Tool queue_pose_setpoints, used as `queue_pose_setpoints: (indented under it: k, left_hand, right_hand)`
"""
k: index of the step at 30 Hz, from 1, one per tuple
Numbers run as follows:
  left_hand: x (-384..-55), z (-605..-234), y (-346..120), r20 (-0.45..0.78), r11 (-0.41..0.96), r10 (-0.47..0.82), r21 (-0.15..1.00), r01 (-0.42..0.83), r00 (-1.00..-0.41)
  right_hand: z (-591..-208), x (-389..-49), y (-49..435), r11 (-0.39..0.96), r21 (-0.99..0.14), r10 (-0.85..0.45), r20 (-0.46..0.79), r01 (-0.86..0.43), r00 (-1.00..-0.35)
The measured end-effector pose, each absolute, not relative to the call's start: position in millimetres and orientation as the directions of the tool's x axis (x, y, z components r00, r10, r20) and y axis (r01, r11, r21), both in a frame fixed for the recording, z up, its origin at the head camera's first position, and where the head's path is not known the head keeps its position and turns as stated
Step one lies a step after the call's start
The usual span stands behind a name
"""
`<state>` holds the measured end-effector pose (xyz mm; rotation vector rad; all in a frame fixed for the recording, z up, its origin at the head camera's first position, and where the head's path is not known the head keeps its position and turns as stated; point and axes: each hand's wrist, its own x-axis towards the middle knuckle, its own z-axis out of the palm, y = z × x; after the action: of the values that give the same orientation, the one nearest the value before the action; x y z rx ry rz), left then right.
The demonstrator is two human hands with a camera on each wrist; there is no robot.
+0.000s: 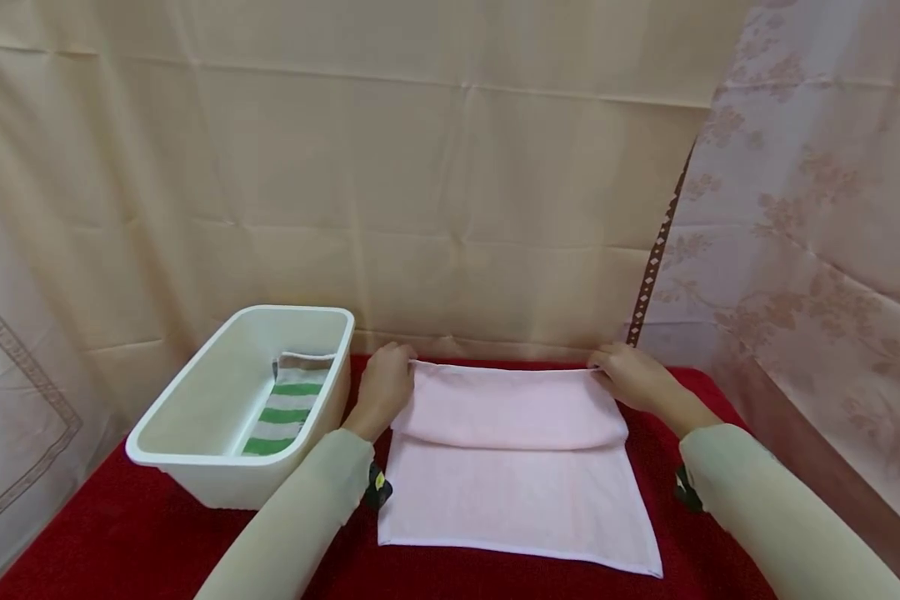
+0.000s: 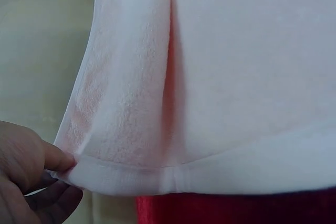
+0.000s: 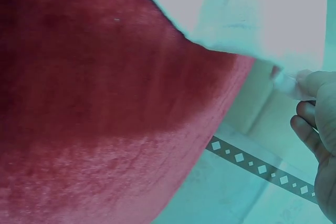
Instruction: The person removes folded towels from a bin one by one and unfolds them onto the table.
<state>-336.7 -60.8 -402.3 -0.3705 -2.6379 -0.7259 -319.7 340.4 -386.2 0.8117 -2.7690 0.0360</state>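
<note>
Behind everything, beige curtain (image 1: 390, 183), creased and hanging in soft folds; to the right, flowered curtain (image 1: 817, 183) meeting it along a brown band of diamonds. Below, red cloth (image 1: 105, 542) spread flat, reaching back almost to the beige curtain. On it, at left, white tub (image 1: 232, 487), open at the top; just beside that, at centre, pink towel (image 1: 495, 492), with a rounded fold across its middle and the far edge stretched nearly straight. To either side of the towel, left sleeve (image 1: 300, 517) slanting forward and rightward, right sleeve (image 1: 780, 508) slanting forward and leftward, both arms reaching well out. Inside the tub, against its right wall, striped cloth (image 1: 288, 408) in green, white and brown. At the towel's far left corner, left hand (image 1: 386, 383), thumb and fingers pinching the white hem; at the far right corner, right hand (image 1: 630, 375), pinching likewise, remaining fingers curled below the grip. Smallest, at the sleeve cuffs, dark wrist devices (image 1: 377, 486), one under each forearm.
</note>
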Motion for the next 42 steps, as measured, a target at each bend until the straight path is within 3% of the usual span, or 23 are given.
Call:
queue_pose_setpoints:
  k: [8, 27, 42]
  left_hand:
    - [-345.2, -398.2, -54.1, 0.492, 0.843, 0.119, 0.409, 0.349, -0.863]
    - [-370.7, -412.7, -49.4, 0.462, 0.821, 0.019, 0.499, 0.278, -0.886]
    - [-385.4, -422.5, -46.4, 0.46, 0.826, 0.023, 0.492, 0.276, -0.887]
  right_hand:
    - [-378.8, -330.5, 337.8, 0.87, 0.021, -0.483, 0.244, -0.493, -0.841]
    - [-387.0, -348.7, 335.7, 0.933, -0.035, -0.344, 0.197, -0.357, -0.918]
    - [-395.8, -356.4, 333.4, 0.949, -0.114, -0.268, 0.209, -0.295, -0.941]
